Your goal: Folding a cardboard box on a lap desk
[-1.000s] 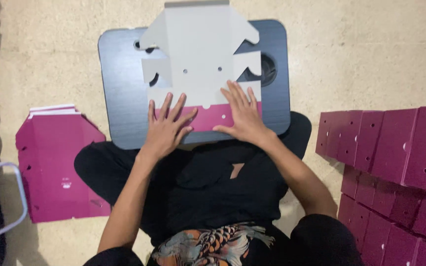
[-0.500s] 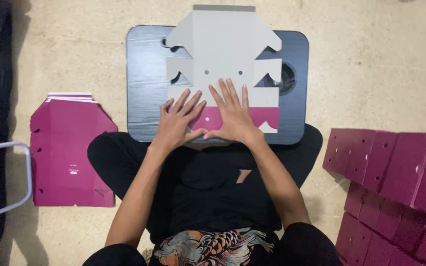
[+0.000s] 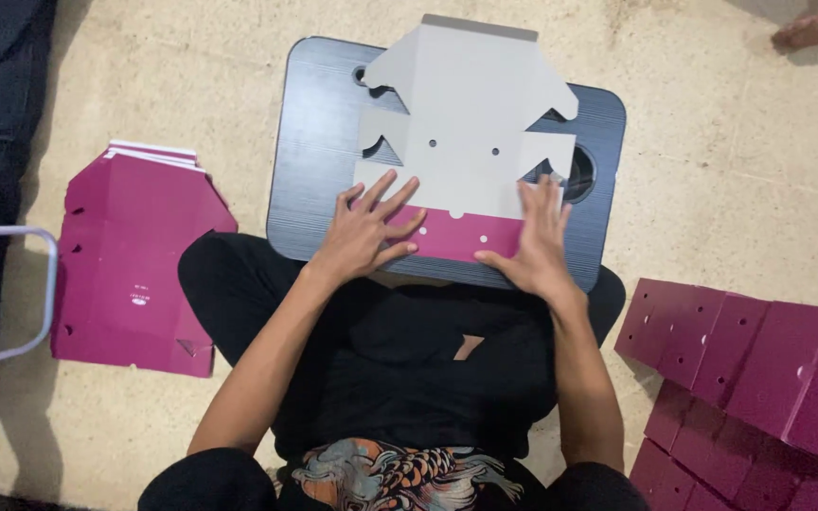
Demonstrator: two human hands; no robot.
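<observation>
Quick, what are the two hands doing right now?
Left hand: open, fingers spread, pressing flat on the cardboard box blank.
Right hand: open, flat on the same blank's folded magenta flap, holding nothing.

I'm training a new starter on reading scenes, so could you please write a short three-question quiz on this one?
1. True or false: both hands press on the flat box blank.
2. The stack of flat magenta blanks lies on the person's: A) left B) right C) lap.
3. What does the box blank rest on?

Key:
1. True; the left hand and right hand lie spread on its folded magenta flap.
2. A.
3. A dark lap tray.
</observation>
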